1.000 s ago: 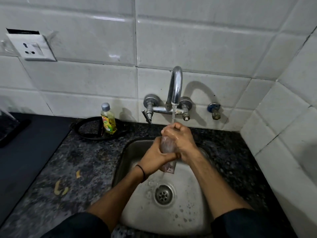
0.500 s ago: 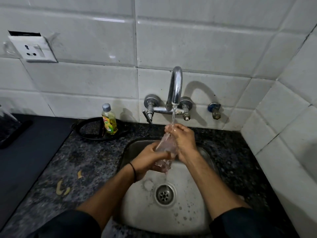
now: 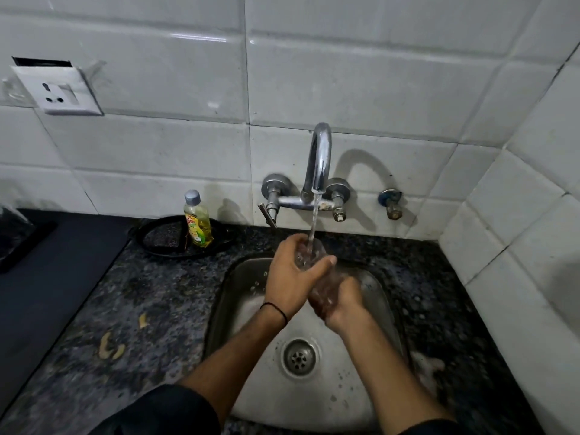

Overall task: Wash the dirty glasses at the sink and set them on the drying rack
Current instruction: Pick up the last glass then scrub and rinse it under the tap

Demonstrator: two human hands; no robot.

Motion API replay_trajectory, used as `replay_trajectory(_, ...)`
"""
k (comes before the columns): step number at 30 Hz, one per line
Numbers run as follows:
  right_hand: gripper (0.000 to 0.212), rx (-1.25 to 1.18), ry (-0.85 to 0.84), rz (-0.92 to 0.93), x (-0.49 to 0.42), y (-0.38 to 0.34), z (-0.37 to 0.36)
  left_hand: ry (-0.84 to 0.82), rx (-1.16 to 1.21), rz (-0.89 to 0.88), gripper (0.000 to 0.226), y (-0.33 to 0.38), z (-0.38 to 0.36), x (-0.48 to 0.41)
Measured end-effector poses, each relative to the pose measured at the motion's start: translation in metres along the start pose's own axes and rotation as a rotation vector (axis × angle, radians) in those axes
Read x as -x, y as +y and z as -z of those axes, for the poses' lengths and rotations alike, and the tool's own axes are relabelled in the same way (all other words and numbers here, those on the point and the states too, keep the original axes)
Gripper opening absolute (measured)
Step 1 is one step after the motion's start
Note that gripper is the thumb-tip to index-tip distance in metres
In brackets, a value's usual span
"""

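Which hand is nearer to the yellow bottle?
Left. The left hand grips the glass right of the yellow bottle; the right hand holds it farther right.

We see little of the glass (image 3: 304, 257). The left hand (image 3: 290, 279) wraps round its upper part and the right hand (image 3: 343, 298) grips its lower end, so we cannot make out its base or its full shape. Its clear wall blurs into the running water. The label print on the bottle (image 3: 197, 222) is too small for us to read. A dark thing (image 3: 15, 237) is cut off by the left edge, and we cannot tell what it is. The left sleeve (image 3: 163, 412) runs off the bottom edge.
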State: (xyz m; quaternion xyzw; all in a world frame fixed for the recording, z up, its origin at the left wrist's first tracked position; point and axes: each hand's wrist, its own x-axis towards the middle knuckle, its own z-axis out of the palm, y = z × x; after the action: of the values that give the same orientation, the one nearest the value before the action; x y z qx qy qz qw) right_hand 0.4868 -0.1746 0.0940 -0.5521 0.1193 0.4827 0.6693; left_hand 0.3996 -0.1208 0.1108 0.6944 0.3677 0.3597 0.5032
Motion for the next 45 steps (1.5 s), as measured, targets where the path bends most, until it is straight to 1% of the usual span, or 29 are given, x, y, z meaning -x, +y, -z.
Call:
replay_trajectory(1,0.03,-0.049,-0.004,-0.042,-0.001,0.005,0.005,-0.059,0.029,-0.023,0.06,-0.002,0.0,0.0)
replay_trajectory(3,0.031,-0.118,-0.007,-0.123,0.0,0.012,0.01,-0.161,0.214,0.054,0.067,-0.004,-0.001,0.002)
replay_trajectory(5,0.036,-0.12,-0.018,-0.154,0.006,0.016,0.009,-0.238,0.382,0.17,0.065,-0.007,-0.005,0.007)
replay_trajectory(6,0.037,-0.081,-0.028,-0.141,0.01,0.016,0.008,-0.249,0.386,0.195,0.06,-0.01,-0.006,0.009)
replay_trajectory(8,0.04,0.14,-0.041,-0.082,0.018,0.015,0.007,-0.212,0.352,0.19,0.048,-0.016,-0.006,0.008)
replay_trajectory(10,0.04,0.455,-0.008,0.029,0.019,0.012,0.006,-0.169,0.311,0.174,0.042,-0.018,-0.002,0.002)
replay_trajectory(12,0.026,0.703,0.067,0.299,0.011,0.007,0.007,-0.189,0.231,0.126,0.047,-0.02,0.002,-0.003)
replay_trajectory(14,0.018,0.791,0.169,0.695,0.007,-0.007,0.009,-0.209,0.142,0.072,0.054,-0.024,0.007,-0.008)
replay_trajectory(15,0.016,0.787,0.172,0.901,0.01,-0.017,0.009,-0.216,0.095,0.047,0.054,-0.026,0.009,-0.011)
replay_trajectory(16,0.013,0.779,0.113,1.073,0.016,-0.027,0.007,-0.225,0.05,0.016,0.054,-0.027,0.012,-0.014)
replay_trajectory(17,0.012,0.812,-0.002,1.183,0.023,-0.037,0.004,-0.234,0.007,-0.022,0.054,-0.028,0.014,-0.018)
replay_trajectory(18,0.016,0.937,-0.135,1.225,0.031,-0.045,0.0,-0.243,-0.037,-0.058,0.053,-0.028,0.015,-0.02)
replay_trajectory(19,0.024,1.136,-0.261,1.211,0.039,-0.051,-0.004,-0.254,-0.078,-0.09,0.049,-0.025,0.016,-0.023)
replay_trajectory(20,0.032,1.37,-0.367,1.136,0.047,-0.056,-0.01,-0.26,-0.112,-0.125,0.042,-0.019,0.017,-0.024)
replay_trajectory(21,0.038,1.568,-0.454,1.018,0.05,-0.061,-0.016,-0.271,-0.146,-0.16,0.037,-0.014,0.018,-0.026)
replay_trajectory(22,0.038,1.681,-0.535,0.877,0.051,-0.067,-0.02,-0.288,-0.171,-0.199,0.039,-0.01,0.018,-0.027)
replay_trajectory(24,0.027,1.717,-0.672,0.652,0.045,-0.079,-0.026,-0.324,-0.193,-0.245,0.05,-0.007,0.02,-0.029)
replay_trajectory(26,0.016,1.651,-0.74,0.517,0.041,-0.094,-0.03,-0.339,-0.175,-0.234,0.048,-0.01,0.024,-0.032)
replay_trajectory(27,0.021,1.623,-0.747,0.488,0.044,-0.1,-0.031,-0.34,-0.164,-0.225,0.047,-0.012,0.027,-0.034)
replay_trajectory(29,0.03,1.62,-0.736,0.521,0.052,-0.107,-0.035,-0.343,-0.147,-0.222,0.05,-0.014,0.033,-0.036)
replay_trajectory(30,0.033,1.678,-0.728,0.586,0.054,-0.106,-0.036,-0.346,-0.133,-0.225,0.05,-0.015,0.035,-0.037)
replay_trajectory(32,0.044,1.981,-0.691,0.727,0.06,-0.099,-0.04,-0.376,-0.073,-0.219,0.055,-0.015,0.039,-0.04)
replay_trajectory(33,0.047,2.161,-0.687,0.748,0.059,-0.093,-0.041,-0.415,-0.04,-0.213,0.059,-0.013,0.041,-0.041)
replay_trajectory(35,0.043,2.391,-0.689,0.692,0.054,-0.082,-0.038,-0.514,-0.099,-0.244,0.067,-0.01,0.041,-0.044)
replay_trajectory(37,0.032,2.467,-0.699,0.682,0.052,-0.078,-0.033,-0.58,-0.218,-0.296,0.07,-0.008,0.041,-0.047)
replay_trajectory(40,0.044,2.364,-0.767,0.669,0.048,-0.075,-0.032,-0.547,-0.409,-0.388,0.064,-0.01,0.039,-0.048)
replay_trajectory(43,0.059,1.879,-0.831,0.362,0.039,-0.065,-0.032,-0.366,-0.649,-0.61,0.059,-0.021,0.031,-0.042)
replay_trajectory(44,0.06,1.745,-0.818,0.325,0.033,-0.062,-0.03,-0.319,-0.681,-0.647,0.059,-0.025,0.03,-0.04)
replay_trajectory(45,0.053,1.678,-0.804,0.323,0.03,-0.061,-0.03,-0.289,-0.692,-0.666,0.058,-0.027,0.029,-0.039)
